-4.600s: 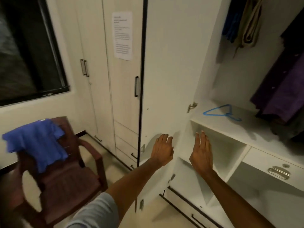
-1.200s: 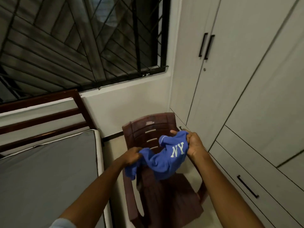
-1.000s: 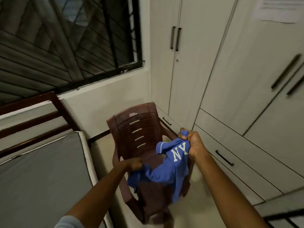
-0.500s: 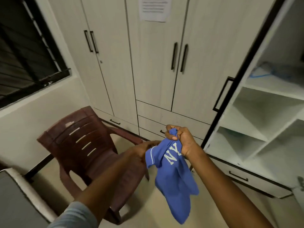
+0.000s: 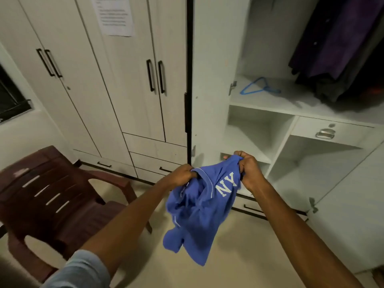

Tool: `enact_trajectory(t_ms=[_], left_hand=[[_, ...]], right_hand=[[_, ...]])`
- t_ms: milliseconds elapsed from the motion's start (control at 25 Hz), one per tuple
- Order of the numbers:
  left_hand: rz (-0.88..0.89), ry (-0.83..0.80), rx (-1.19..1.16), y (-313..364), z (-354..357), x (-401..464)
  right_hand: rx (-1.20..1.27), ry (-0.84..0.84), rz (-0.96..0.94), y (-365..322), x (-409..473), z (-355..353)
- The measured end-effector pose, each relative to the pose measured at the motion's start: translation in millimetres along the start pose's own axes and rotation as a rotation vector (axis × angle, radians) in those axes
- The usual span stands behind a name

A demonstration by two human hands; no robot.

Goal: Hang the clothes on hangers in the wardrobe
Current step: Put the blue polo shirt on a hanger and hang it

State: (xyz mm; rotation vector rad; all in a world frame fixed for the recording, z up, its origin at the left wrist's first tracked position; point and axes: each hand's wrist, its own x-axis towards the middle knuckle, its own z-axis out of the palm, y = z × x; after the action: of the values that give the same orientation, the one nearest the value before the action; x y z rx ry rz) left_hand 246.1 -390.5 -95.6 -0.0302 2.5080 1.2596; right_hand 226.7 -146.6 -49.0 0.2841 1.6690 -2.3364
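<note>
A blue T-shirt (image 5: 199,213) with white "NY" lettering hangs crumpled between my hands, in front of the open wardrobe. My left hand (image 5: 182,175) grips its upper edge on the left. My right hand (image 5: 248,171) grips the upper edge on the right, a little higher. A blue plastic hanger (image 5: 257,87) lies flat on the white wardrobe shelf (image 5: 270,104), up and to the right of my hands. Dark purple clothes (image 5: 332,42) hang in the upper right of the wardrobe.
A brown plastic chair (image 5: 54,196) stands at the lower left on the beige floor. The wardrobe's open door (image 5: 209,80) stands edge-on just behind my hands. Closed white cupboard doors (image 5: 116,80) with black handles fill the left. A small drawer (image 5: 328,132) sits under the shelf.
I lifted the blue T-shirt off the chair with both hands and turned right; the open wardrobe with the hanger now fills the right side. The hands have spread slightly apart.
</note>
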Motion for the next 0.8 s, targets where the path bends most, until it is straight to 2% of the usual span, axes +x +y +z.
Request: enact_trajectory(t_ms=[80, 120, 240, 320, 400, 560, 640, 800], left_hand=[[0.026, 0.052, -0.012, 35, 19, 15], [0.064, 0.070, -0.017, 56, 30, 23], [0.128, 0.162, -0.034, 109, 58, 55], [0.131, 0.174, -0.024, 144, 75, 76], [0.123, 0.132, -0.004, 177, 90, 99], [0.176, 0.121, 0.061, 220, 90, 152], [0.188, 0.041, 0.163, 227, 79, 187], [0.156, -0.147, 0.196, 240, 57, 249]], right_hand=[[-0.193, 0.053, -0.039, -3, 7, -49], [-0.305, 0.027, -0.039, -6, 12, -72], [-0.631, -0.191, 0.042, -23, 11, -107], [-0.717, -0.297, 0.030, -34, 10, -113], [-0.670, -0.300, -0.014, -41, 20, -121], [-0.489, -0.017, -0.097, -63, 66, -147], [-0.394, 0.101, -0.170, -85, 87, -153], [-0.249, 0.181, -0.229, -138, 134, -158]])
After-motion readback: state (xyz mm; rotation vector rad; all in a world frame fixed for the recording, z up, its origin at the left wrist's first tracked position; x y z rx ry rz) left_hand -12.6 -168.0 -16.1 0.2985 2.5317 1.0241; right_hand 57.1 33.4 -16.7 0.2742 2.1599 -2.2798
